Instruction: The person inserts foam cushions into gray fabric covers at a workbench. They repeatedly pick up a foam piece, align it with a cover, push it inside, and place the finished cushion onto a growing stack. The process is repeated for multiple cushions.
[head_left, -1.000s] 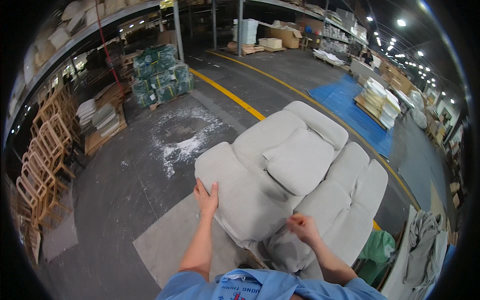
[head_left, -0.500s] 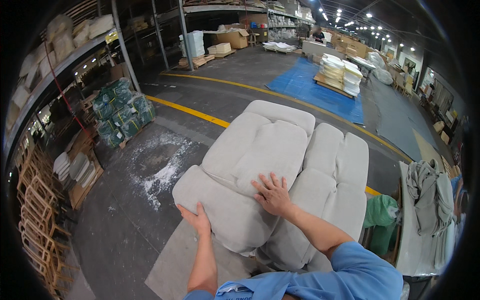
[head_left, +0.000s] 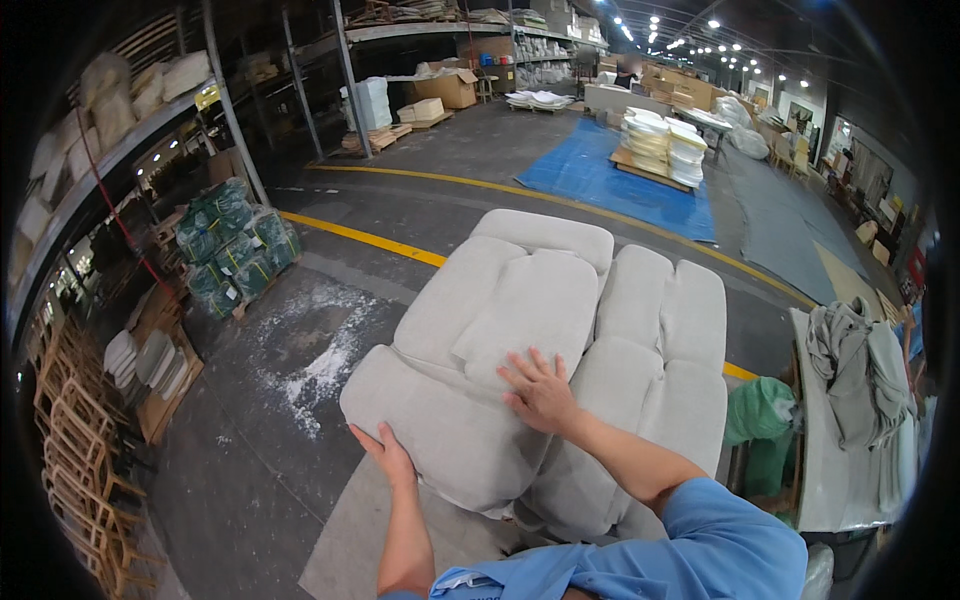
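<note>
A light grey upholstered seat section (head_left: 455,410) with thick padded cushions stands right in front of me. My left hand (head_left: 388,455) rests against its near left side, fingers stretched along the fabric. Flat on the top, near the seam, lies my right hand (head_left: 541,393) with its fingers spread. Close on the right is a second padded grey section (head_left: 655,370), its cushions divided by deep seams; my right forearm passes over it. The undersides of both sections are hidden.
White debris (head_left: 325,365) is scattered on the dark floor to the left. Stacked wooden chair frames (head_left: 85,460) and green wrapped bundles (head_left: 235,240) stand farther left. At right, a table (head_left: 835,480) holds grey fabric (head_left: 850,370) beside a green roll (head_left: 762,415). Foam stacks (head_left: 650,145) sit beyond.
The view has shifted slightly, so the surroundings sit a little further left and lower. Both hands stay at about the same places on the grey seat section.
</note>
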